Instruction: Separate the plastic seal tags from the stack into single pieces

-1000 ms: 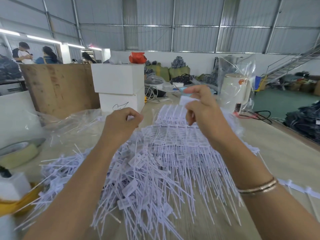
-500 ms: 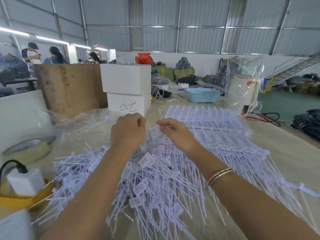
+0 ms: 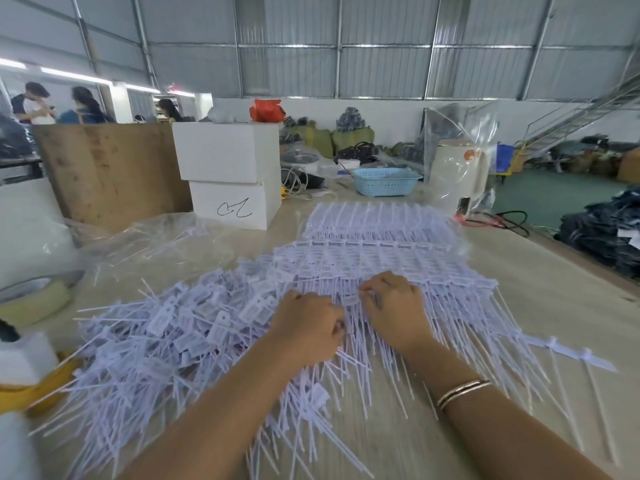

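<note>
A stack of joined white plastic seal tags [image 3: 377,244] lies in rows across the middle of the table. To its left spreads a loose pile of single tags [image 3: 166,337]. My left hand [image 3: 308,327] sits low at the stack's near edge with its fingers curled around tag strips. My right hand [image 3: 394,310] is just beside it, thumb and fingers pinching a tag head at the stack's front row. The fingertips of both hands are partly hidden among the tags.
Two stacked white boxes [image 3: 232,178] and a wooden board [image 3: 110,168] stand behind the pile. A blue basket [image 3: 384,181] and a bagged white appliance [image 3: 457,174] sit farther back. A tape roll [image 3: 34,299] lies at left. People stand at far left.
Both hands came down from the raised position onto the stack's near edge. The right hand dropped the most and now pinches a tag at the front row.
</note>
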Demonstrator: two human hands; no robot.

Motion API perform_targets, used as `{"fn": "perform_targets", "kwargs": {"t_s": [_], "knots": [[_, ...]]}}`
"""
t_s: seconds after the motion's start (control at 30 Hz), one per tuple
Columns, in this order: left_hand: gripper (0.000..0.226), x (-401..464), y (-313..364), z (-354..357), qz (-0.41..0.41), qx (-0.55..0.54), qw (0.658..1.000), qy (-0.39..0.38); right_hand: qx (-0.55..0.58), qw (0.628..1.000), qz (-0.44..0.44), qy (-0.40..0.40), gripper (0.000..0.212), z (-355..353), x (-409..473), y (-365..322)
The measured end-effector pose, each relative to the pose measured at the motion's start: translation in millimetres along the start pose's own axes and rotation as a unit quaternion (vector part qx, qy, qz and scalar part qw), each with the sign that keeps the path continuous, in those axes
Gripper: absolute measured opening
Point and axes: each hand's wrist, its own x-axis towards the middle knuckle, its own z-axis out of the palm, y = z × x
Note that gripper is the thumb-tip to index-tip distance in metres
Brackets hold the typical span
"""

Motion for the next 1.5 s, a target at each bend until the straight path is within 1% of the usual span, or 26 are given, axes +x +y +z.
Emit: {"fn": "perform_targets", "kwargs": {"t_s": [0.1, 0.17, 0.23, 0.27, 0.3, 0.37, 0.43, 0.47, 0.5, 0.53, 0.57, 0.6, 0.63, 0.7, 0.77, 0.8, 0.87, 0.97, 1.03, 1.1, 1.17, 1.23, 1.3, 1.37, 1.43, 1.5], "knots": [[0.026, -8.8, -11.6, 2.1, 0.0, 0.033, 0.998, 0.052, -0.056, 0.998, -0.011, -0.028, 0.033, 3.1, -1.4, -1.2], [0.025, -13.6, -18.6, 3.1, -0.003, 0.02, 0.998, 0.066, -0.089, 0.995, -0.021, -0.05, 0.032, 6.3, -2.2, 0.7], [0.024, -18.4, -23.4, 4.9, -0.003, 0.005, 0.997, 0.077, -0.036, 0.999, -0.02, -0.029, 0.019, 5.4, -3.2, -1.6], [0.025, -20.4, -24.4, 5.6, -0.002, 0.005, 0.997, 0.083, 0.017, 1.0, -0.018, -0.01, 0.009, 4.1, -3.8, -4.2], [0.027, -21.5, -24.7, 6.1, -0.001, 0.005, 0.996, 0.089, 0.065, 0.998, -0.017, 0.001, 0.005, 2.6, -3.3, -7.4], [0.027, -23.2, -24.8, 6.5, -0.003, 0.004, 0.996, 0.094, 0.115, 0.993, -0.017, 0.009, 0.014, 0.7, -2.4, -13.1], [0.024, -24.2, -24.6, 6.9, -0.009, 0.008, 0.994, 0.105, 0.11, 0.994, -0.02, 0.0, 0.012, -0.5, -3.5, -19.3], [0.023, -24.5, -25.0, 7.4, -0.015, 0.01, 0.994, 0.11, 0.078, 0.996, -0.035, -0.011, 0.007, 0.5, -5.6, -20.7], [0.024, -25.3, -25.5, 8.1, -0.022, 0.012, 0.993, 0.113, 0.04, 0.997, -0.053, -0.027, 0.011, 3.1, -8.8, -21.5], [0.026, -25.8, -25.9, 9.0, -0.027, 0.016, 0.993, 0.118, 0.002, 0.996, -0.069, -0.052, 0.021, 5.7, -11.8, -21.3], [0.027, -26.1, -26.8, 9.8, -0.03, 0.023, 0.992, 0.123, -0.019, 0.994, -0.082, -0.071, 0.027, 7.5, -13.3, -20.6], [0.028, -26.3, -27.5, 10.3, -0.031, 0.031, 0.991, 0.126, -0.021, 0.993, -0.095, -0.073, 0.029, 7.9, -13.8, -21.4], [0.029, -26.6, -28.0, 10.9, -0.034, 0.037, 0.991, 0.127, -0.005, 0.993, -0.105, -0.062, 0.029, 6.3, -14.3, -23.8], [0.028, -26.3, -27.8, 11.9, -0.037, 0.031, 0.99, 0.132, 0.072, 0.992, -0.105, 0.0, 0.027, 3.2, -14.5, -26.9], [0.032, -26.0, -26.7, 13.0, -0.037, 0.01, 0.988, 0.15, 0.159, 0.981, -0.098, 0.056, 0.025, 0.8, -14.7, -29.0], [0.035, -26.1, -25.9, 14.1, -0.036, -0.002, 0.987, 0.159, 0.187, 0.975, -0.099, 0.068, 0.025, 0.4, -15.5, -30.5], [0.039, -26.5, -25.1, 16.1, -0.03, -0.019, 0.984, 0.174, 0.2, 0.974, -0.097, 0.052, 0.023, 1.9, -16.5, -34.7], [0.029, -27.6, -24.7, 17.6, -0.019, -0.049, 0.978, 0.204, 0.158, 0.983, -0.095, 0.002, 0.024, 7.4, -15.4, -38.7], [0.025, -29.2, -24.1, 16.5, -0.005, -0.064, 0.972, 0.228, 0.135, 0.986, -0.094, -0.011, 0.027, 10.9, -14.5, -37.8], [0.034, -30.4, -24.6, 15.3, 0.02, -0.039, 0.979, 0.2, 0.145, 0.985, -0.092, -0.009, 0.03, 12.6, -13.6, -35.7], [0.041, -29.7, -25.0, 17.5, 0.059, -0.018, 0.987, 0.151, 0.223, 0.972, -0.075, 0.018, 0.033, 11.2, -12.5, -34.5], [0.041, -28.6, -25.9, 19.8, 0.069, -0.01, 0.992, 0.103, 0.272, 0.96, -0.033, 0.054, 0.032, 9.6, -9.5, -34.2], [0.041, -28.3, -25.3, 21.5, 0.064, 0.001, 0.995, 0.073, 0.255, 0.965, 0.013, 0.06, 0.027, 7.9, -1.9, -30.8], [0.041, -27.6, -24.9, 20.0, 0.057, 0.013, 0.995, 0.076, 0.194, 0.98, 0.033, 0.042, 0.023, 5.2, 12.2, -25.6], [0.044, -27.1, -24.3, 18.0, 0.049, 0.036, 0.995, 0.081, 0.071, 0.997, 0.036, -0.001, 0.024, 2.5, 32.2, -22.2], [0.049, -27.0, -23.4, 18.7, 0.043, 0.059, 0.995, 0.075, -0.046, 0.997, 0.042, -0.038, 0.029, 3.4, 51.6, -22.9]]}}
